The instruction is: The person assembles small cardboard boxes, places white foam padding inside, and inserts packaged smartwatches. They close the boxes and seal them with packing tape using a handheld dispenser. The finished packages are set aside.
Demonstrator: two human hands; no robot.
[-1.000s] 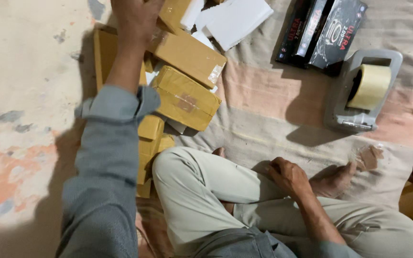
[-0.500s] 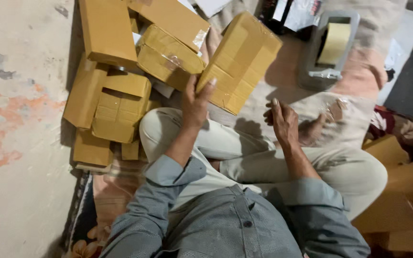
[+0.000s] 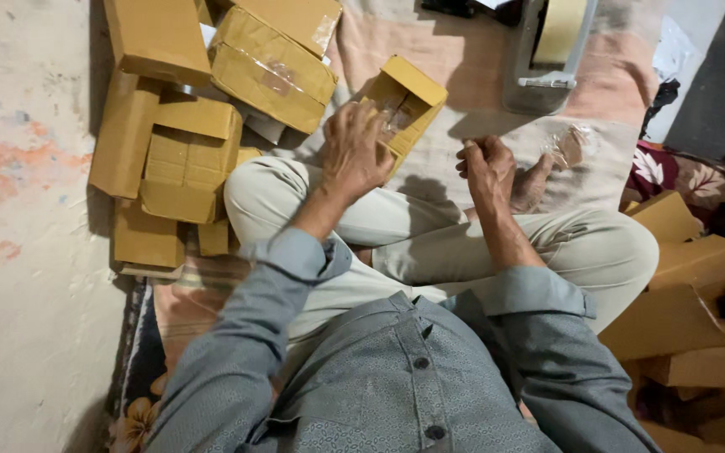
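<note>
Cardboard dominates the floor where a person sits cross-legged on a pale cloth (image 3: 463, 176), sealing small parcels. The left hand (image 3: 354, 151) lies half-open, fingers spread over the taped top of a small brown box (image 3: 404, 101), which stands tilted on the cloth just beyond the knee; it steadies the box rather than fully clasping it. The right hand (image 3: 487, 164) is loosely curled just beside the box, and whether it pinches anything cannot be told. A stack of taped boxes (image 3: 211, 101) lies to the left against the wall, suggesting much of the sealing is done. Flat and unsealed cartons (image 3: 681, 285) at the right appear to await their turn. A grey tape dispenser (image 3: 547, 59) stands near, beyond the hands.
</note>
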